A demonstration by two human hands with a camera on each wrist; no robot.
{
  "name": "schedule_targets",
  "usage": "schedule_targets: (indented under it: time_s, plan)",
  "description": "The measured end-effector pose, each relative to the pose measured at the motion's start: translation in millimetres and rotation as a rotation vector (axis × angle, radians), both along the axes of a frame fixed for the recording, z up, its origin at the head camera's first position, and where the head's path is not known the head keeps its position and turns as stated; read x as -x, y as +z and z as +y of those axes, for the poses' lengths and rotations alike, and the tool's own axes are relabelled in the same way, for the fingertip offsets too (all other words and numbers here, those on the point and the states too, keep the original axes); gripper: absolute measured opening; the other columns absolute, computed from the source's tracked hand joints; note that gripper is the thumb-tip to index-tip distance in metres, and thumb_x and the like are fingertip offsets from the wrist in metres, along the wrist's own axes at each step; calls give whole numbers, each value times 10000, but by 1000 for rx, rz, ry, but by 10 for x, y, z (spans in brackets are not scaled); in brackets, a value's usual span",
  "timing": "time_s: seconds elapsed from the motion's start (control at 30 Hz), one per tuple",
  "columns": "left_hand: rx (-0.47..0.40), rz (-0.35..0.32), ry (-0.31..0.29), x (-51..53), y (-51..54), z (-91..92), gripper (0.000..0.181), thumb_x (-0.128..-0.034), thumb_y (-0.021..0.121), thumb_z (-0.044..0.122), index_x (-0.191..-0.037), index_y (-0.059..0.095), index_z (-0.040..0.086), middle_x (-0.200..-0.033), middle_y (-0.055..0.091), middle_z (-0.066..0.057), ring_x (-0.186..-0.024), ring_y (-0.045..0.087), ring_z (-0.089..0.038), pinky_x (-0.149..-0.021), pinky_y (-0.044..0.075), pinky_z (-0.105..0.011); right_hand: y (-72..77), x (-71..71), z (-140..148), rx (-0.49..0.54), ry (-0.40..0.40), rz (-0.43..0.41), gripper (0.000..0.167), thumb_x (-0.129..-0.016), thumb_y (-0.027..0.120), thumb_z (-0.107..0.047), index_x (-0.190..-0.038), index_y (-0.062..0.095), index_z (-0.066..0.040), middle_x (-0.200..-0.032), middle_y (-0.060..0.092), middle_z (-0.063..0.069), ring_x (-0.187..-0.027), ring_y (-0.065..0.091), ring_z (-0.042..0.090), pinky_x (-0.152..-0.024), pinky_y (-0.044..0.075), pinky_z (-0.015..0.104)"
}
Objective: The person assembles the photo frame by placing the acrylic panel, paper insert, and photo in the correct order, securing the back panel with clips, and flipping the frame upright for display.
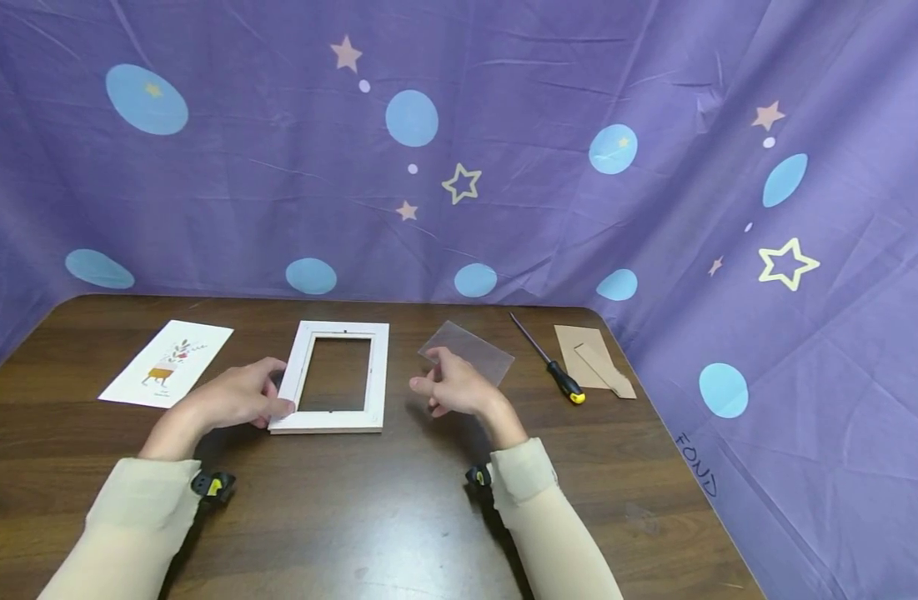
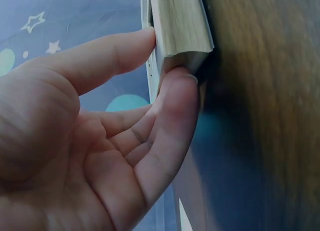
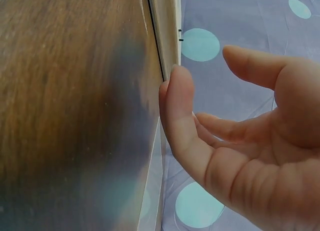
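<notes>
A white picture frame (image 1: 378, 375) lies on the table with its middle open; small dark tabs show on its inner edges. My left hand (image 1: 233, 395) pinches its near left corner. In the left wrist view the thumb is on one face of the frame (image 2: 182, 26) and a finger reaches under its edge. To the right, my right hand (image 1: 460, 385) hovers with loosely bent fingers and nothing in them. Just beyond that hand lies a clear sheet (image 1: 477, 348), partly hidden by it. The right wrist view shows the thumb and fingers (image 3: 179, 98) apart.
On the left lies a white card (image 1: 166, 367) with a printed drawing. A black and yellow screwdriver (image 1: 564, 382) sits right of the clear sheet, beside a brown backing board (image 1: 569, 340) with a stand piece (image 1: 604, 368) on it. A purple curtain (image 1: 519, 217) hangs behind the table.
</notes>
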State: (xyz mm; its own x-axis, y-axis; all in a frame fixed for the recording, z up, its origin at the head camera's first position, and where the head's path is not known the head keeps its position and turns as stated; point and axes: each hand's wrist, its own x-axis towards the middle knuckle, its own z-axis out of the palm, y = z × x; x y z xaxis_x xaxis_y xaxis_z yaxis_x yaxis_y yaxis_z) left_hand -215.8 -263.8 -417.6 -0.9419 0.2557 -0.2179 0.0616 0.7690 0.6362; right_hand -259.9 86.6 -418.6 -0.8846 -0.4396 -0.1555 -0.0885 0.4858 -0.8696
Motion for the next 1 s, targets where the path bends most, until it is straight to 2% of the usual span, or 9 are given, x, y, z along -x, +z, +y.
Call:
schedule_targets:
  time_s: [0.13,0.37,0.63,0.87,1.0]
  plan:
    - [-11,0,-8,-20,-7,73,748,-939,791,183,-1447,387,-188,-864,616,-106,-669,656,-192,-620,541,-344,-10,-3,-4,-9,4,-10,712,-1024,727,-217,-1573,363,51,-1074,624,163,-805,708,313,-658,676,353]
    - [-64,-22,-13,-55,16,197,727,-918,804,145,-1421,391,-179,-848,607,-102,-655,655,-190,-596,569,-331,-25,-4,-28,-37,18,-43,747,-1017,736,-214,-1594,335,39,-1088,600,157,-755,674,231,-655,673,343]
    - [-56,-22,-35,-71,17,291,730,-924,811,174,-1422,400,-167,-826,622,-89,-645,658,-189,-610,544,-350,-42,-34,-53,-61,37,-53,763,-1025,723,-207,-1611,312,58,-1090,612,178,-702,660,214,-640,670,350]
    - [-68,-25,-46,-93,16,370,732,-921,820,184,-1421,408,-158,-826,629,-82,-643,672,-188,-616,573,-345,-63,-52,-80,-62,41,-84,785,-1017,730,-213,-1613,300,65,-1087,617,186,-664,672,221,-626,669,355]
    - [-91,-36,-50,-96,17,396,817,-919,827,173,-1477,348,-183,-823,625,-92,-636,670,-194,-611,590,-355,-69,-52,-94,-69,44,-79,792,-1016,732,-201,-1618,289,62,-1078,625,186,-651,680,228,-624,670,357]
